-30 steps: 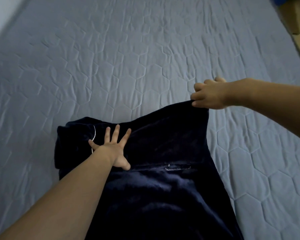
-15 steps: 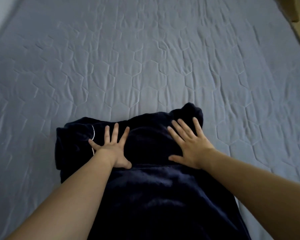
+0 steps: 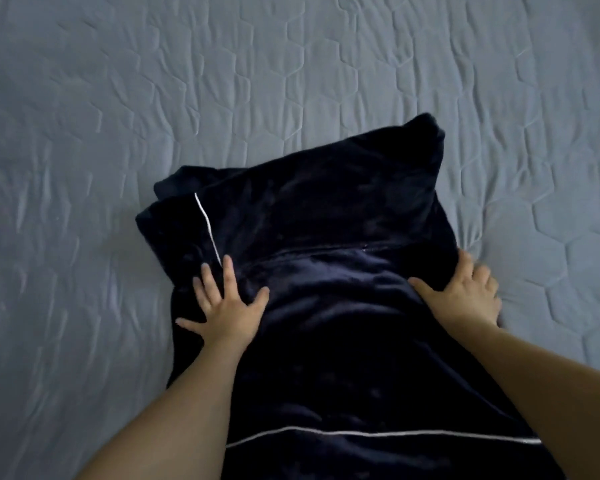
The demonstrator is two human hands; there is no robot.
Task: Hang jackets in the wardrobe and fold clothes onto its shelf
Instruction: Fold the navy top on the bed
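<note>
Right now I see the dark navy garment (image 3: 326, 271) lying on the quilted bed (image 3: 326, 81), its long axis running from me away up the mattress, folded top end farthest off. My left hand (image 3: 222, 306) presses flat, fingers spread, on its left side beside the white piping (image 3: 207, 223). My right hand (image 3: 465, 292) sits at the right edge, released as well, fingers flat. Both are equally near; I judge the next fold runs along that axis. No container shows.
</note>
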